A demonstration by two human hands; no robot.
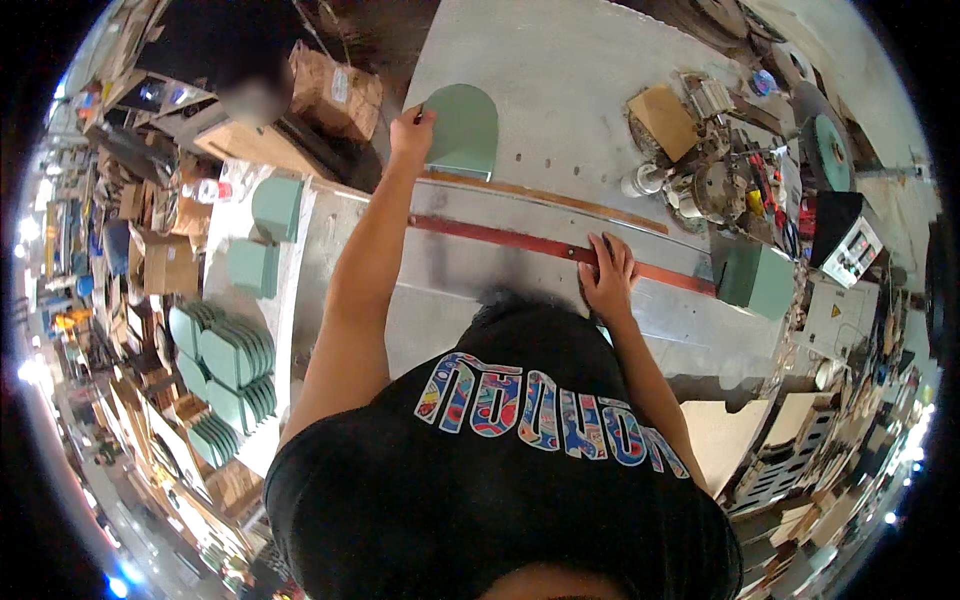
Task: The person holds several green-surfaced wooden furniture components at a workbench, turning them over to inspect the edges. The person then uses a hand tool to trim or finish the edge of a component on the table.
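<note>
At the far left of the worktable, my left hand (411, 133) closes on the left edge of a flat green panel (465, 130). The panel has a rounded far end and a straight near edge. A small dark spot beside these fingers is too small to make out. My right hand (610, 276) rests, fingers apart, on a long red bar (500, 235) that runs across the table in front of me. Between the panel and the red bar lies a thin brown strip (560, 203). At the bar's right end stands a bent green piece (757, 280).
Stacked green pieces (235, 355) sit on a side table at left, with two more green pieces (277, 208) above them. A cluttered machine part (715, 190), a white cup (642, 180) and tools occupy the right side. A brown paper sack (337, 92) stands far left.
</note>
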